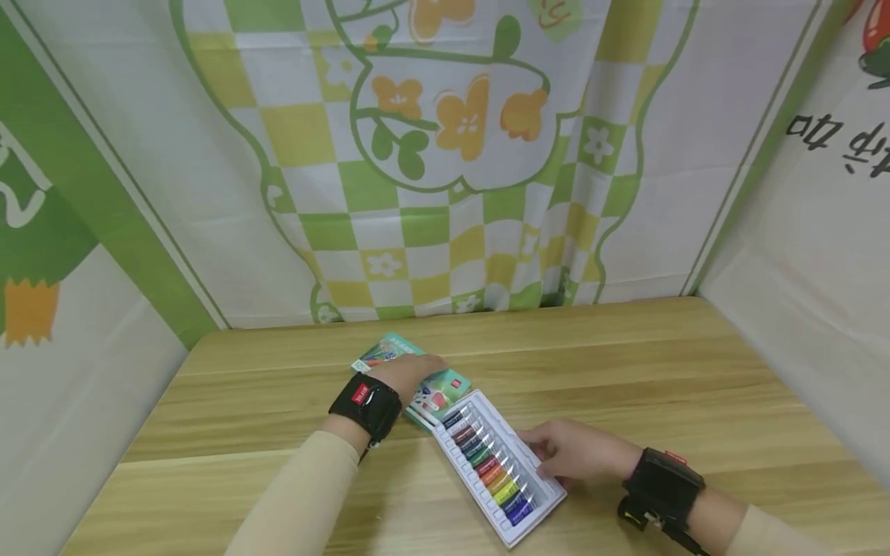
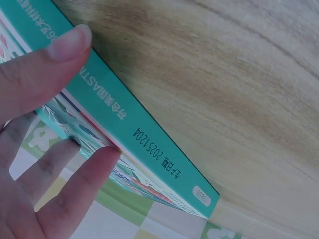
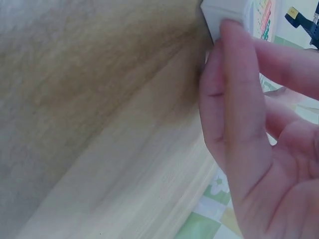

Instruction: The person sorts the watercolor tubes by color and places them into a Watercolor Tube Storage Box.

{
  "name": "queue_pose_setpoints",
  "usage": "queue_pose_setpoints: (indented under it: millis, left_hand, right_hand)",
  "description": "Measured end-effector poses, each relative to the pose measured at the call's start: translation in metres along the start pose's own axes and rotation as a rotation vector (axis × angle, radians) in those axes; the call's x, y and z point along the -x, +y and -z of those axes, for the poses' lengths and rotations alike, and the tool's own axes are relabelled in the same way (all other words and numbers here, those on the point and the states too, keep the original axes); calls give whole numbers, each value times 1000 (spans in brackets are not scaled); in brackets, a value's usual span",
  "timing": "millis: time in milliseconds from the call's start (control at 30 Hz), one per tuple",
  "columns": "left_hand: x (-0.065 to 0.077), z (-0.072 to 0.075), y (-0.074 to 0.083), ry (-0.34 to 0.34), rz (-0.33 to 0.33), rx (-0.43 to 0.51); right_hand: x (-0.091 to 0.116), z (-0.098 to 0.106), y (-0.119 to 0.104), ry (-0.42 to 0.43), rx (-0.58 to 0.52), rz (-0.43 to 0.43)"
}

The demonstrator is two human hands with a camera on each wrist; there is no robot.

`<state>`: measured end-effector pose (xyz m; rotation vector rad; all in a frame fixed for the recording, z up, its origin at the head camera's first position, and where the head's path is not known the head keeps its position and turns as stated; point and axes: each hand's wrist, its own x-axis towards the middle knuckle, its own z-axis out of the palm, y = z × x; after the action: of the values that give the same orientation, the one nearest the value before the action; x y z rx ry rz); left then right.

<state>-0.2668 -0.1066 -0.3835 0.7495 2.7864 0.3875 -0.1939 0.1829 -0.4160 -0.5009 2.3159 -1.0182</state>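
Note:
A teal printed flat box [image 1: 450, 384] lies on the wooden table, its long teal side [image 2: 149, 142] large in the left wrist view. My left hand [image 1: 405, 374] rests across the box; the thumb lies against that side and the spread fingers touch the printed face. Close by, a white tray [image 1: 512, 442] carries a row of colourful paint tubes [image 1: 488, 466], and its upper corner meets the box's near end. With thumb and fingers my right hand [image 1: 572, 449] pinches the tray's right edge. In the right wrist view, those fingers hold a white corner [image 3: 227, 12] of it.
The wooden table [image 1: 278, 394] extends to both sides. Behind it hangs a green and yellow checked cloth [image 1: 431, 232], and printed white cloth panels [image 1: 786, 309] enclose the left and right. Each wrist wears a black strap [image 1: 664, 490].

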Motion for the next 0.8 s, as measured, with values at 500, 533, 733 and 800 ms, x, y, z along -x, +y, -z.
queue_pose_setpoints:
  millis: [500, 533, 733, 800]
  left_hand:
    - [-10, -3, 1, -18, -33, -28]
    - [-12, -5, -1, -23, -38, -33]
    - [-12, -7, -22, -86, -60, -8]
    - [-12, -2, -32, -66, -48, 36]
  right_hand:
    - [-9, 14, -5, -7, 142, -10]
    - [-8, 15, -3, -1, 155, -5]
    - [7, 19, 10, 22, 38, 65]
    - [14, 19, 13, 40, -22, 103]
